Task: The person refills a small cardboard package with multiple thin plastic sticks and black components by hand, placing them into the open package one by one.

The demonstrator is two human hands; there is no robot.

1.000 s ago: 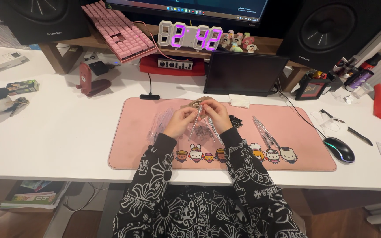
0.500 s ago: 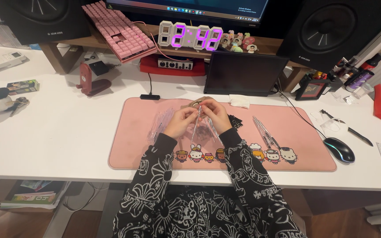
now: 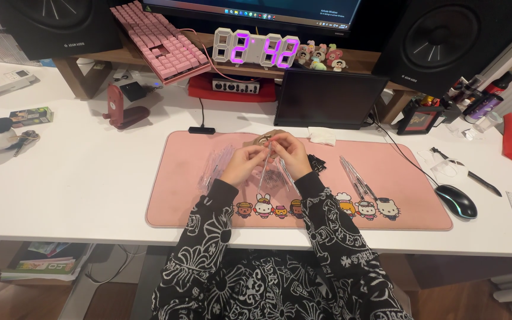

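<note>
Clear, flimsy plastic sleeve (image 3: 266,172), light and slippery, hangs mid-mat on the pink desk mat (image 3: 179,178); my left hand (image 3: 245,165) and right hand (image 3: 291,154) pinch its top edge.

Clear plastic sleeve (image 3: 268,172): thin, see-through, glossy; held up off the pink desk mat (image 3: 173,201), over the mat's middle, tilted, its lower end hanging toward the mat's near edge. Top end pinched between left hand (image 3: 243,166) and right hand (image 3: 291,155), which meet above the mat's centre, fingers curled in close together. Small metallic piece (image 3: 264,139) at the fingertips, just above the sleeve's top; too small to tell its shape. Contents of the sleeve not clear.

Loose stack of similar clear sleeves (image 3: 216,166) lies flat on the mat's left half, just beside the left hand. Another clear strip bundle (image 3: 355,176) lies on the mat's right half, slanted, apart from the right hand.
</note>
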